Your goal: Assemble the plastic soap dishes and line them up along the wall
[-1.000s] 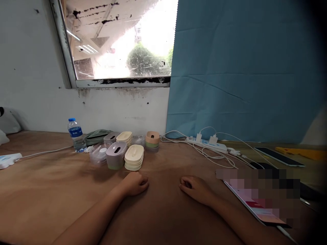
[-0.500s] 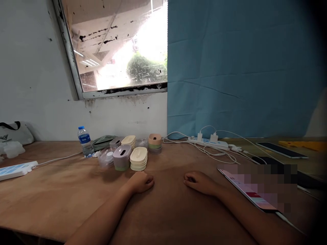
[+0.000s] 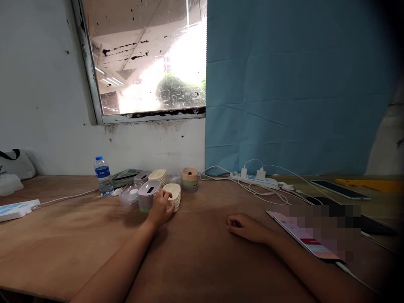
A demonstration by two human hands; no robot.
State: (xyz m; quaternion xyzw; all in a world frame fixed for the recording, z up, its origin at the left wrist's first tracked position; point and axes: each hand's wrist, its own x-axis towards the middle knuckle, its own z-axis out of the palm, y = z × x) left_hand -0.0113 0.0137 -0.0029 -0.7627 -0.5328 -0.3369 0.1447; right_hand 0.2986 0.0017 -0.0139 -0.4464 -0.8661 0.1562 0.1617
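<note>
Brown wood table (image 3: 78,235) w/ lidded boxes (image 3: 148,194), bottle (image 3: 102,182), power strip (image 3: 255,179), phones (image 3: 339,189).

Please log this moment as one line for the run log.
left hand: on stack of cream lids, beside purple-lidded container | right hand: curled, resting on wooden table, holding nothing | water bottle: upright

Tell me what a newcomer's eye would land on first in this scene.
First the left hand, reaching to a cluster of small pastel containers at the far middle of the wooden table, fingers at the stack of cream lids. The right hand rests loosely curled on the table beside a phone. Behind them, a bright window adjoins a blue cloth on the wall.
</note>
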